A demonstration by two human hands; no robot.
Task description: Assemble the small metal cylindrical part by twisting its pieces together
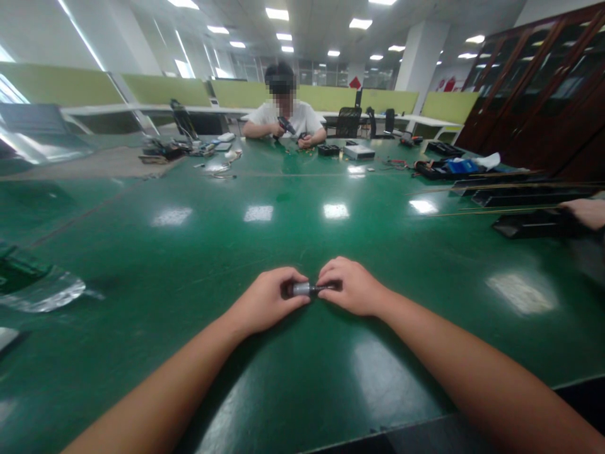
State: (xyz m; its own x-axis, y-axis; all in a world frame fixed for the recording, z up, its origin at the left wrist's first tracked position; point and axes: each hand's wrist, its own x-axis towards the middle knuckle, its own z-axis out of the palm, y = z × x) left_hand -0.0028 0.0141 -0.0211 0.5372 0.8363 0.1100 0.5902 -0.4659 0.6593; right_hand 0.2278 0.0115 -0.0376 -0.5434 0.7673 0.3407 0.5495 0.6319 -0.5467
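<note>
A small silver cylinder with a dark, thin shaft (301,289) lies level between my two hands, just over or on the green table. My left hand (267,299) is closed around the silver body, thumb on the near side and fingers on the far side. At the shaft end, the thumb and fingertips of my right hand (352,287) pinch the dark part. Fingers cover both ends, so I cannot make out its exact kind.
A clear plastic bottle (45,290) lies at the left. Across the green table (227,252) a person (283,116) holds a dark tool. Black channel-shaped pieces (524,224) lie at the right by another person's hand (588,213). Behind them sits a black tool case (432,170).
</note>
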